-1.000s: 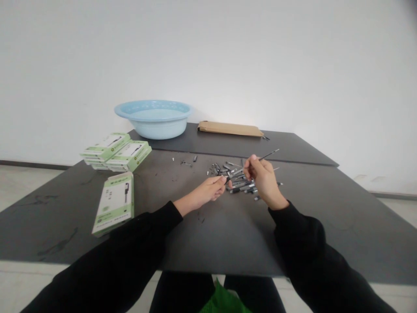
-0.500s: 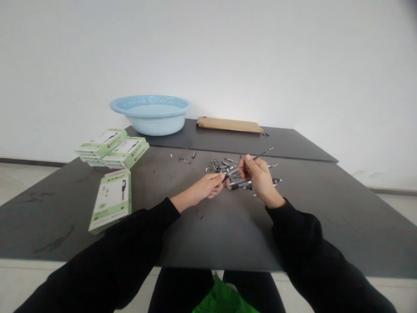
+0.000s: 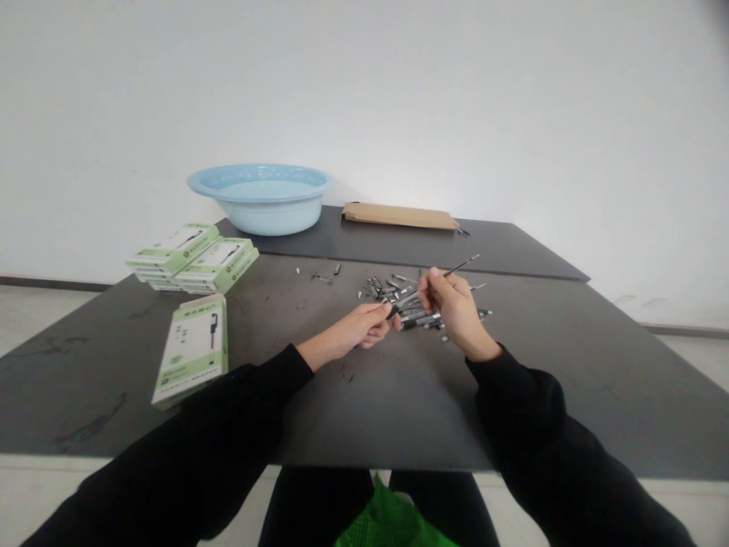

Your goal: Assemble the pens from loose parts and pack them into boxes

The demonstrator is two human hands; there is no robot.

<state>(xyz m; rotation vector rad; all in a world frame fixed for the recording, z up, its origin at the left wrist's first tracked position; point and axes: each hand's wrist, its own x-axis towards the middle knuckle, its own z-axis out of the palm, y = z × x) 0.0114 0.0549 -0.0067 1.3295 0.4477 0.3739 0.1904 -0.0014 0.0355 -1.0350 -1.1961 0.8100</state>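
Note:
My left hand (image 3: 364,327) is closed around a pen barrel (image 3: 402,302) with a black grip, which slants up toward my right hand. Between the fingers of my right hand (image 3: 452,308) is a thin pen refill (image 3: 464,263), its far end sticking out to the upper right. Both hands are raised just over a loose heap of pen parts (image 3: 418,322), with barrels, refills and small caps mixed together. The right hand hides some of that heap. Whether the barrel's far end touches the right fingers, I cannot tell.
Several green-and-white pen boxes (image 3: 222,262) are stacked at the left, and one more box (image 3: 190,346) lies nearer, with its end flap up. A light blue basin (image 3: 267,216) stands at the back beside a flat brown cardboard piece (image 3: 399,216). Small pen bits (image 3: 322,279) lie left of the heap.
Both hands keep nearly the same place and the same hold on the barrel and refill. The view has shifted very slightly.

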